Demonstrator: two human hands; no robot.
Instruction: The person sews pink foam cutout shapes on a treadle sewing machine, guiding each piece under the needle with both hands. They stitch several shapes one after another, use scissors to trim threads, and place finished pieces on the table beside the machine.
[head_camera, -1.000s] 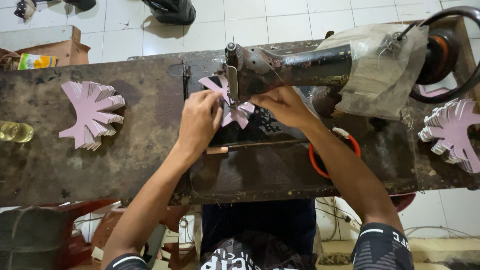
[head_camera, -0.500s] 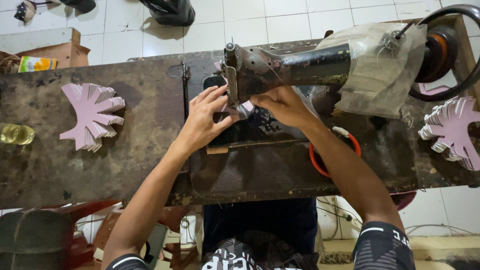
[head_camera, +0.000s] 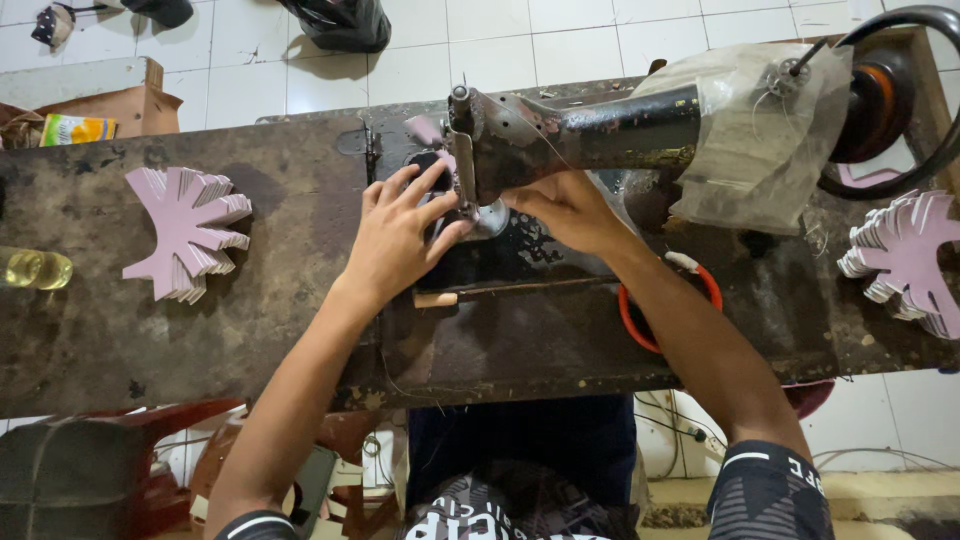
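Head view, looking straight down on a dark, stained counter (head_camera: 150, 340). Far left edge: a small clear bottle of yellowish liquid (head_camera: 35, 268) lying on its side. Just right of it, a stack of pink fan-shaped cut pieces (head_camera: 185, 232), well apart from both hands. Behind the counter at left, a brown cardboard box (head_camera: 100, 108) on the white tiled floor (head_camera: 560, 40).

Centre: left hand (head_camera: 400, 240) lies flat on the machine bed, fingers (head_camera: 420, 190) spread apart and pressing down, tips just beside the needle area. A single pink piece (head_camera: 428, 130) shows only as a small corner past the fingertips, mostly hidden under the hand and the machine head; it sits at the needle, on the bed of an old black sewing machine (head_camera: 590, 135).

Right hand (head_camera: 565, 208) is tucked under the machine's arm, fingers drawn together toward the needle plate; what they pinch cannot be told, the arm hides the tips. A wrinkled clear plastic cover (head_camera: 750, 140) wraps the machine's right half. An orange ring (head_camera: 632, 325) lies on the counter beneath the right forearm.

Far right: a second stack of pink fan-shaped pieces (head_camera: 905, 262) at the counter's edge, near the handwheel (head_camera: 885, 105).
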